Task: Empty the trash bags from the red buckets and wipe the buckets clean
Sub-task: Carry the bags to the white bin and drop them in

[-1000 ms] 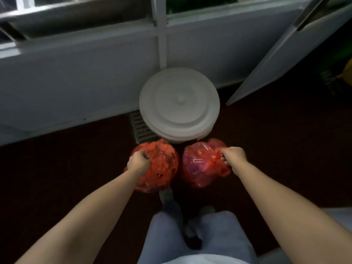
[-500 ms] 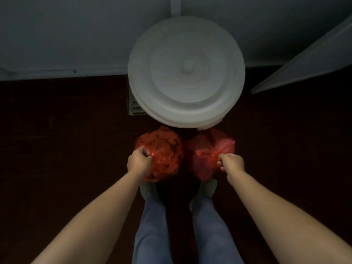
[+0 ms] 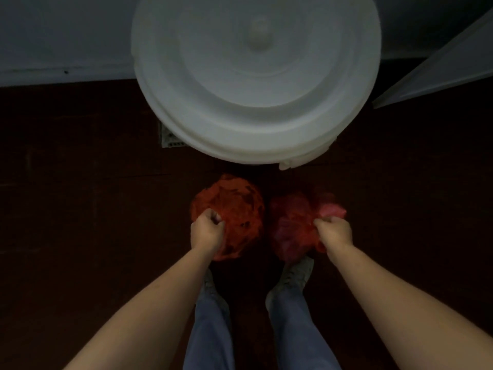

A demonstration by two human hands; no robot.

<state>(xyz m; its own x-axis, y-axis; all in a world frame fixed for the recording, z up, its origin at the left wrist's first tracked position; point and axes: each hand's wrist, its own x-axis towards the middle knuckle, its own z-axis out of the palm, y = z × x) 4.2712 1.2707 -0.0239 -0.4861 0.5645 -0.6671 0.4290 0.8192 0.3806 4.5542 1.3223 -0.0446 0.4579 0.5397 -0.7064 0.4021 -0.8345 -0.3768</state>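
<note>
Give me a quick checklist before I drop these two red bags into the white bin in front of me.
1. Grip of left hand on the orange-red bag: ok.
2. Grip of right hand on the pinkish-red bag: ok.
3. Is the white bin lid off: not ok, it is on.
4. One hand free to lift it: not ok, both hold bags.
5. Bags tied shut: cannot tell, the hands cover the necks.
6. Bags dripping: cannot tell, too dark.
</note>
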